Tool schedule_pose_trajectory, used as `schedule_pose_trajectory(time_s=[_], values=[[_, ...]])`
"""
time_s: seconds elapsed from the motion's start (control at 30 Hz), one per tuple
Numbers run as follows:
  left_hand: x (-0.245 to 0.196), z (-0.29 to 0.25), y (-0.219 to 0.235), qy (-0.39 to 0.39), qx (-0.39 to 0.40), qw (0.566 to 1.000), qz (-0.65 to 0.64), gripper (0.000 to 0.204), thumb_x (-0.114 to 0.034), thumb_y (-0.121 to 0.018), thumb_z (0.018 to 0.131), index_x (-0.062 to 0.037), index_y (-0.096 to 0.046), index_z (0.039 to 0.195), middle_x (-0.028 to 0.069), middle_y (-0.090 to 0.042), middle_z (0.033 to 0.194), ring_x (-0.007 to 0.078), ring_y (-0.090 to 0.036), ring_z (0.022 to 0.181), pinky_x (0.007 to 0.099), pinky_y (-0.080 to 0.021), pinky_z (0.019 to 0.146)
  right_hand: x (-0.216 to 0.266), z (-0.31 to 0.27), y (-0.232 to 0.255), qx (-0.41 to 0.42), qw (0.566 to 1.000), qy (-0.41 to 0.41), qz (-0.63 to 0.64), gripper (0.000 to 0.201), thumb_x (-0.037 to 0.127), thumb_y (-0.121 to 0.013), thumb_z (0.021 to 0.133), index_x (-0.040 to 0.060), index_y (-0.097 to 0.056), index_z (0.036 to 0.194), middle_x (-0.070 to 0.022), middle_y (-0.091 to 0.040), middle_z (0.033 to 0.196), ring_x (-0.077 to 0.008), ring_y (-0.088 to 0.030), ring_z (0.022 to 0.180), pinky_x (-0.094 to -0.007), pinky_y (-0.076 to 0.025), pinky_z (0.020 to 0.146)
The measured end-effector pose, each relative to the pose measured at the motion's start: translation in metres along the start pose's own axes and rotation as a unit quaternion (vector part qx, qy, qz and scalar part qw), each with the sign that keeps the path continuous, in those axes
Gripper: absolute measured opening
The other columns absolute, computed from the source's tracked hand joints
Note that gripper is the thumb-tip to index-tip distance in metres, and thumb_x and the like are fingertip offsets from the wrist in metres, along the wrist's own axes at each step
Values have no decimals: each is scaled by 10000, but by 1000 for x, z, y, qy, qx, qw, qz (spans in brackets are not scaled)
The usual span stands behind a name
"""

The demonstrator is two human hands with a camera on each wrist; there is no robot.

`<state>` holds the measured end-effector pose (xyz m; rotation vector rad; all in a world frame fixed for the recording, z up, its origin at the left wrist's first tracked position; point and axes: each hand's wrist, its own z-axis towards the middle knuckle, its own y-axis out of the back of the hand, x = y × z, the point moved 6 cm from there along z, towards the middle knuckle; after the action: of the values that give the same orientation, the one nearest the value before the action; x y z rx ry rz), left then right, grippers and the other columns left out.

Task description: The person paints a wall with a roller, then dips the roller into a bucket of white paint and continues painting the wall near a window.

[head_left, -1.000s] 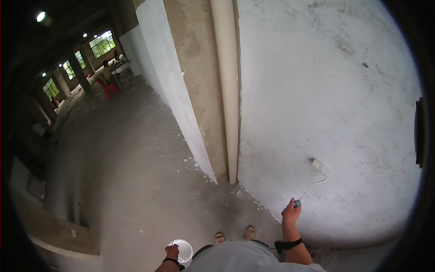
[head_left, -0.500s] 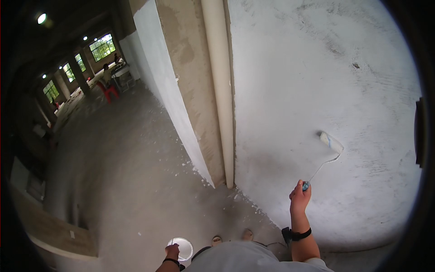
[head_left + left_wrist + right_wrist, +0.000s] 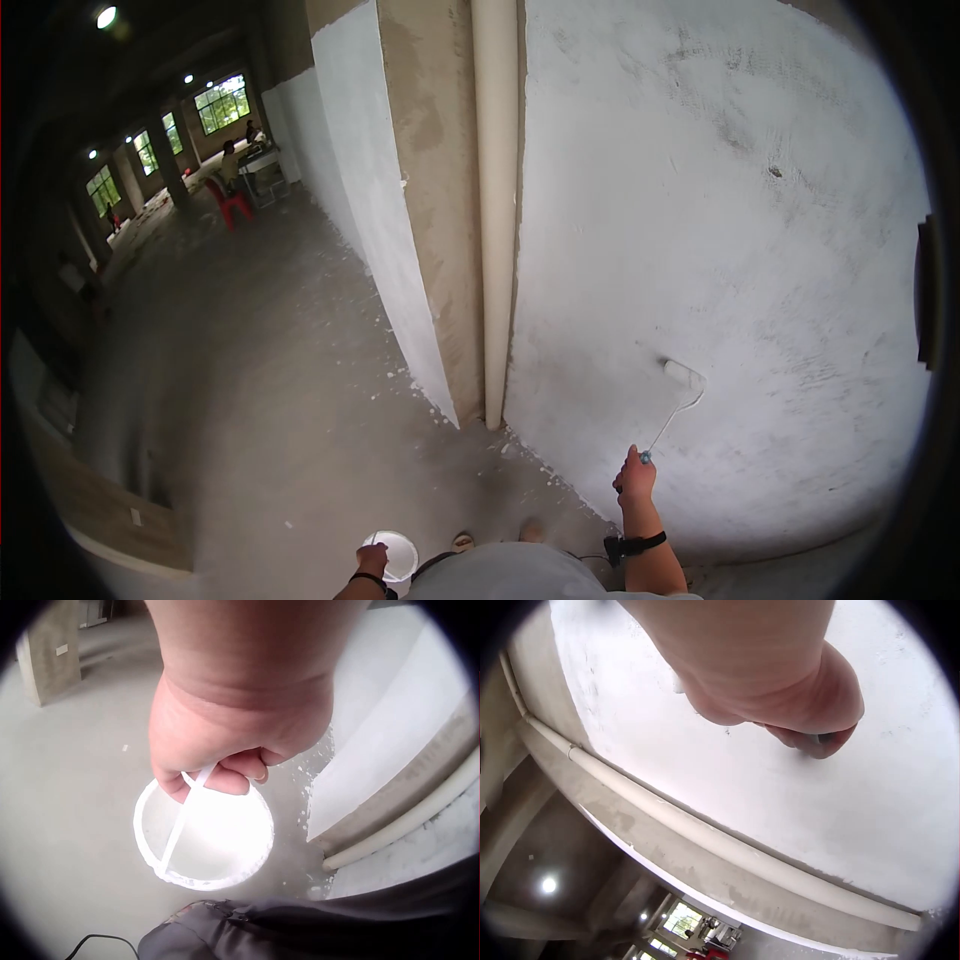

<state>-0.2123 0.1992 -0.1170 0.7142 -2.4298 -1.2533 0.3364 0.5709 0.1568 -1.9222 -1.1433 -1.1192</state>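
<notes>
My right hand (image 3: pixel 634 478) grips the blue handle of a paint roller (image 3: pixel 684 376), whose white sleeve lies against the white-painted wall (image 3: pixel 760 250) low down, right of the pipe. In the right wrist view the right hand (image 3: pixel 780 682) is a closed fist and the handle is mostly hidden. My left hand (image 3: pixel 372 558) hangs by my side with its fingers curled round the thin handle of a white paint bucket (image 3: pixel 396 553). The left wrist view shows the left hand (image 3: pixel 217 742) pinching that handle above the bucket (image 3: pixel 204 840), which holds white paint.
A cream vertical pipe (image 3: pixel 495 200) runs down the corner beside a bare plaster strip. The concrete floor (image 3: pixel 270 370) is spattered with white. Far back stand a red chair (image 3: pixel 230 200), a table, a person and windows. A low ledge (image 3: pixel 110 520) lies at left.
The roller went up the wall and to the right half a second ago, then came back down and left to a low spot near the pipe. The left hand kept holding the bucket.
</notes>
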Motion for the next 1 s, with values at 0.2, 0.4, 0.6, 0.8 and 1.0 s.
schedule_pose_trajectory(time_s=[0.2,0.4,0.6,0.8,1.0], values=[[8,10,-5,-23,72,997,28,436,-393,-703,868,-242,-622,1269,54,-705,1175,268,-686,1066,437,-541,864,-57,-22,31,-20,994,-105,-2,292,260,-623,927,101,-470,736,10,-377,527,-141,-358,364,-306,-312,364],[19,19,5,-48,67,996,41,422,-385,-710,866,-226,-629,1248,54,-725,1112,270,-700,1027,435,-544,836,-59,-30,82,-107,993,35,-36,261,214,-662,909,28,-547,766,9,-456,564,-97,-411,444,-282,-310,403],[6,26,27,-77,37,994,67,427,-366,-725,854,-215,-633,1243,47,-731,1087,259,-705,1003,415,-540,823,-48,-24,110,-149,983,109,-12,270,228,-617,957,64,-492,783,3,-415,537,-114,-380,344,-288,-311,314],[-10,44,45,-100,13,994,43,373,-310,-712,867,-215,-652,1223,57,-733,1075,269,-701,1006,418,-523,855,-55,-31,107,-155,983,87,54,261,204,-635,936,44,-538,755,2,-477,566,-97,-453,461,-270,-351,426],[-17,55,37,-108,-8,994,23,459,-345,-797,759,-238,-664,1186,21,-733,1038,234,-700,991,399,-531,854,-43,-36,91,-133,990,28,44,254,219,-623,946,31,-545,794,-23,-503,568,-129,-466,421,-287,-381,382]])
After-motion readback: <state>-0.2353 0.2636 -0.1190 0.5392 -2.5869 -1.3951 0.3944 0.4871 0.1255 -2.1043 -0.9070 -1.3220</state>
